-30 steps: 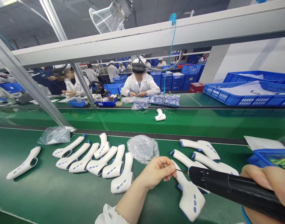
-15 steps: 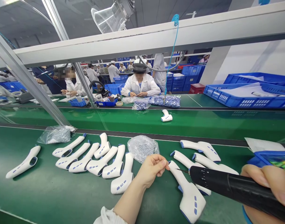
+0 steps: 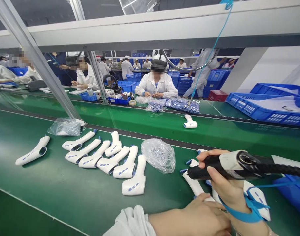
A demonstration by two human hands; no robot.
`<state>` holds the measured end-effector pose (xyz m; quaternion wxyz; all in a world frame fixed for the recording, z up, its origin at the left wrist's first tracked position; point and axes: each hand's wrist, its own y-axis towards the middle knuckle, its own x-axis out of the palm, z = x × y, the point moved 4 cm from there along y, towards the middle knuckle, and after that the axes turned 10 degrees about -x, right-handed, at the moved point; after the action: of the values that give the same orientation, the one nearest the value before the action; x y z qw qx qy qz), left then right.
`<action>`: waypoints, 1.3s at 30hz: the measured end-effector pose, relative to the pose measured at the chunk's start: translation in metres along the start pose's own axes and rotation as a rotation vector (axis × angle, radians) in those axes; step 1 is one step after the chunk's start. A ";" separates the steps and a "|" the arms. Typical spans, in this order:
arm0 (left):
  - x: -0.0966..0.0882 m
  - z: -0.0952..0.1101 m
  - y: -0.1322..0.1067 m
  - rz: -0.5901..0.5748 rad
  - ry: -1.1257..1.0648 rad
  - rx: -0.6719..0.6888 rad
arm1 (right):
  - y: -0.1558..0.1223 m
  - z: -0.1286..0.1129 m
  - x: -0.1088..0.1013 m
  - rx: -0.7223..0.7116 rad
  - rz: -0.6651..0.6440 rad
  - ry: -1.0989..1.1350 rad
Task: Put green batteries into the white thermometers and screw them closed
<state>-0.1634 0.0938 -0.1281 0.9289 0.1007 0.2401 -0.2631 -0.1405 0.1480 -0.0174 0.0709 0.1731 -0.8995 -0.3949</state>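
My right hand (image 3: 226, 190) is closed round a black electric screwdriver (image 3: 214, 165), which lies level and points left, with a black cable trailing off to the right. A blue strap (image 3: 248, 209) circles that wrist. Its tip hovers over a white thermometer housing (image 3: 193, 183) that lies on the green mat. My left hand (image 3: 204, 216) rests at the bottom edge, closed on the housing's lower end. More white housings lie partly hidden under my right hand. A clear bag of small screws (image 3: 159, 155) sits just left of the screwdriver tip.
Several white housings (image 3: 110, 160) lie in a row to the left, one more (image 3: 33, 154) further left. Another clear bag (image 3: 65, 127) sits by a slanted post. A housing (image 3: 190, 123) rides the green belt. Blue crates (image 3: 263, 111) stand at right. A co-worker (image 3: 157, 85) sits opposite.
My left hand has left the screwdriver tip and dropped onto the housing. My right hand has swung the screwdriver up to level. The housing on the belt has moved right.
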 end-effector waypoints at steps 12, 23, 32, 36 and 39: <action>-0.007 0.012 -0.005 -0.082 0.516 0.118 | -0.003 0.018 0.012 0.090 -0.090 -0.031; -0.010 0.012 0.000 -0.152 0.480 0.149 | 0.012 0.030 0.015 0.146 -0.117 -0.011; -0.011 0.013 -0.003 -0.146 0.415 0.109 | 0.012 0.031 0.021 0.133 -0.061 0.004; -0.019 0.013 0.000 -0.166 0.309 0.093 | 0.017 0.010 0.005 0.090 -0.007 0.012; -0.026 0.009 0.012 -0.103 0.238 0.072 | 0.020 -0.025 -0.039 -0.046 0.203 -0.003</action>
<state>-0.1728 0.1124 -0.1063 0.8749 0.1521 0.3441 -0.3050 -0.1022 0.1574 0.0148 0.1131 0.0790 -0.9033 -0.4063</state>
